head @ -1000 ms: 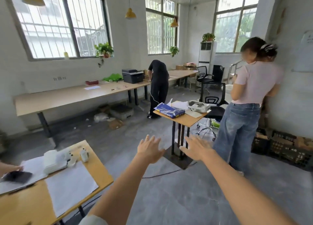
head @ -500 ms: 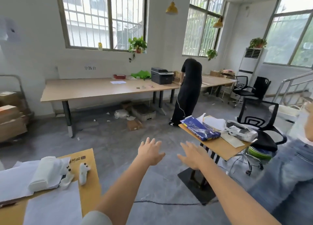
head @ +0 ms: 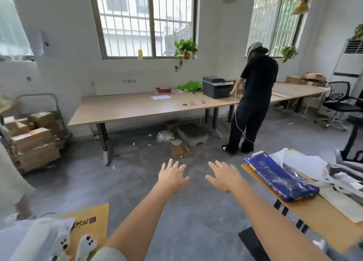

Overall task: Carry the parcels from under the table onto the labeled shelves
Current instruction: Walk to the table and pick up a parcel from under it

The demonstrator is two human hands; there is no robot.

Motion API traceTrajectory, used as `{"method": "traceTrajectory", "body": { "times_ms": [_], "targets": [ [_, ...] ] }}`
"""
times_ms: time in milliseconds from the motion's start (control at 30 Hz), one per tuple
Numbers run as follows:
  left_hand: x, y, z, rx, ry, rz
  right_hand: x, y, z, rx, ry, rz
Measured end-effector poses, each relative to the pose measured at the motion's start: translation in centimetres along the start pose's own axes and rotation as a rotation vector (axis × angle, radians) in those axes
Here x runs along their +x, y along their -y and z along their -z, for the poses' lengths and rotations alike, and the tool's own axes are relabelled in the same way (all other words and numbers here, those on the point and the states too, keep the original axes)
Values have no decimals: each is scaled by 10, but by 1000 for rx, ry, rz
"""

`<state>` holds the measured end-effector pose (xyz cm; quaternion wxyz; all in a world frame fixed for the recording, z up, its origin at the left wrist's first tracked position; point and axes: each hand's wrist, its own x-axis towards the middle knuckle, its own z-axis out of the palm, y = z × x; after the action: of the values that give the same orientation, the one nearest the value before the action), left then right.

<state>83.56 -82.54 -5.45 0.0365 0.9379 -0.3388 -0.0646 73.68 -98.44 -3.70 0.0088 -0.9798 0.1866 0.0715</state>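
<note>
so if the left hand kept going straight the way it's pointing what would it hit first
Probably the small cardboard box on the floor in front of the long table. The left hand is open, with its fingers aimed at it and only bare floor between, though depth is hard to judge.

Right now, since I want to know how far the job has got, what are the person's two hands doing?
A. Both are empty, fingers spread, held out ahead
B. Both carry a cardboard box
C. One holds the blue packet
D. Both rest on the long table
A: the left hand and right hand are open and hold nothing, while the cardboard box sits on the floor by the long table.
</note>
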Motion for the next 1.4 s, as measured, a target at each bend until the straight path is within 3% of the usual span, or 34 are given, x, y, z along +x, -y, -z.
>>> {"method": "traceTrajectory", "body": {
  "times_ms": [133,400,833,1033,1400],
  "targets": [
    [90,16,24,-22,-29,125,107,-24,21,22,-20,70],
    [231,26,52,-40,-13,209,261,-45,52,28,-5,183],
    [541,55,39,-97,73,162,556,-127,63,-33,27,116],
    [697,83,77,-104,37,144,704,-138,88,-61,61,122],
    [905,143,77,-93,66,188,933,-147,107,-29,83,192]
  ]
}}
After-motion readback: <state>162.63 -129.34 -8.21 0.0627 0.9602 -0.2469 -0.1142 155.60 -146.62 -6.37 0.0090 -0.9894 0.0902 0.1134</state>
